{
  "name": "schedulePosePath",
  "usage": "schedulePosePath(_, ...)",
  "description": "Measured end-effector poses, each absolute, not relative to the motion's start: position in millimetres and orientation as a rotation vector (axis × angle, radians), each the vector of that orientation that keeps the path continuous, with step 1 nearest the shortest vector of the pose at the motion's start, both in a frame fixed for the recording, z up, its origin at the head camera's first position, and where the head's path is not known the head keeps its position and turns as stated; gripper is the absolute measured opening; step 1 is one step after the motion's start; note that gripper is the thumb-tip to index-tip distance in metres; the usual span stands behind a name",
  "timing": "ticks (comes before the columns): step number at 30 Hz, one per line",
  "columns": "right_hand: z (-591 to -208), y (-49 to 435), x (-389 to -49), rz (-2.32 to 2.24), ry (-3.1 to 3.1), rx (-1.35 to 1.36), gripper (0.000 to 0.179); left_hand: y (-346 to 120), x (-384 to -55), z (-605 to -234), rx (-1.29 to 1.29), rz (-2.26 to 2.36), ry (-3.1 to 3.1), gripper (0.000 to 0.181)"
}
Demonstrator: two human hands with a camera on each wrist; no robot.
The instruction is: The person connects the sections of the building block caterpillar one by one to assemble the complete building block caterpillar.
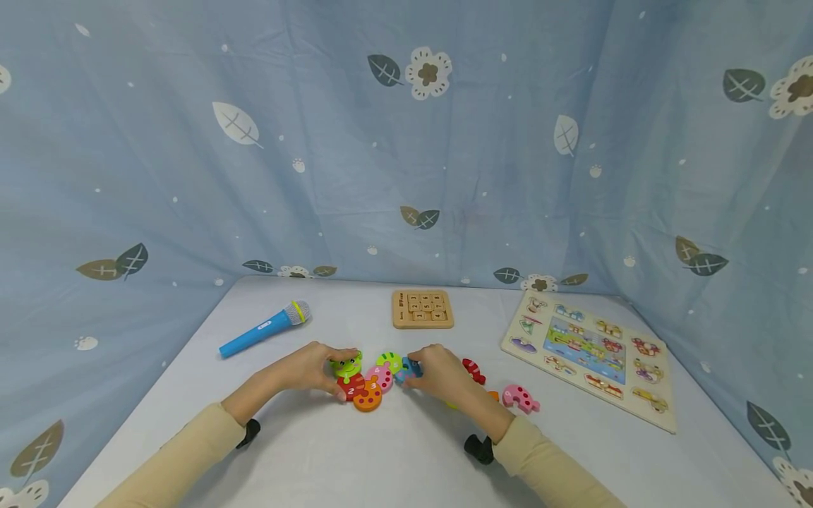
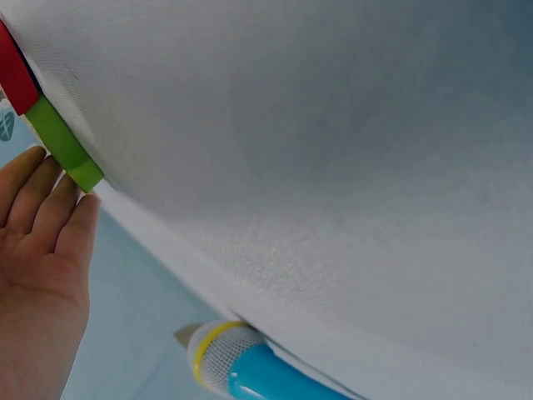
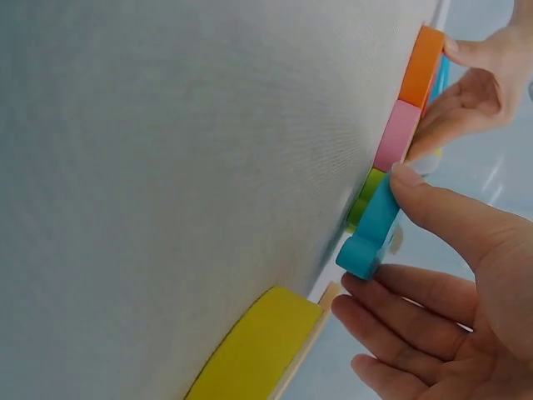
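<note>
A row of joined wooden caterpillar puzzle pieces lies on the white table. It runs from a green head piece [image 1: 346, 365] through a red piece [image 1: 351, 386], an orange piece [image 1: 368, 397] and a pink piece [image 1: 383, 375] to a green-striped piece [image 1: 389, 363]. My left hand [image 1: 311, 368] holds the head end, fingers along the head's far side and thumb by the red piece. Between thumb and fingertips, my right hand [image 1: 441, 374] pinches a blue piece [image 3: 376, 225] at the row's right end, up against the green-striped piece in the right wrist view.
Loose pieces lie right of my right hand: a red one [image 1: 473, 371], a pink one [image 1: 521, 398] and a yellow one [image 3: 258, 346]. Behind are a blue toy microphone [image 1: 263, 330] and a wooden number board [image 1: 422, 309]. A picture puzzle board [image 1: 591, 356] lies at the right.
</note>
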State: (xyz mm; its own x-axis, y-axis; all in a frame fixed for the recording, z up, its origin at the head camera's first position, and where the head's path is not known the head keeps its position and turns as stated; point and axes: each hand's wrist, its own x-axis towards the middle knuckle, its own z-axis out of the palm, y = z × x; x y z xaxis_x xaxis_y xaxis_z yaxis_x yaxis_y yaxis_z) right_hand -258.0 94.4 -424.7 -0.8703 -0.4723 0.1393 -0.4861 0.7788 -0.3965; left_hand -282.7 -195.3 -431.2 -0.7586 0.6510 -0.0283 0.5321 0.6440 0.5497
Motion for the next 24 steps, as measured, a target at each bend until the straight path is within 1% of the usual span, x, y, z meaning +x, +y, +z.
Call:
schedulePosePath(9, -426.7, 91.6, -258.6, 0.648, -2.943, 0.83, 0.046, -195.7, -282.8, -431.9, 0.973, 0.765, 2.648, 0.084)
schedulePosePath(17, -418.7, 95.7, -259.1, 0.697, -3.093, 0.789, 0.055, -196.1, -282.8, -431.2, 0.983, 0.762, 2.638, 0.084)
schedulePosePath(21, -419.1, 100.1, -258.6, 0.716, -3.07, 0.825, 0.056, -195.1, -283.2, -430.0, 0.991, 0.749, 2.642, 0.085)
schedulePosePath(24, -420.6, 104.8, -258.6, 0.759, -3.034, 0.846, 0.053, -194.7, -283.3, -429.2, 0.988, 0.748, 2.64, 0.084)
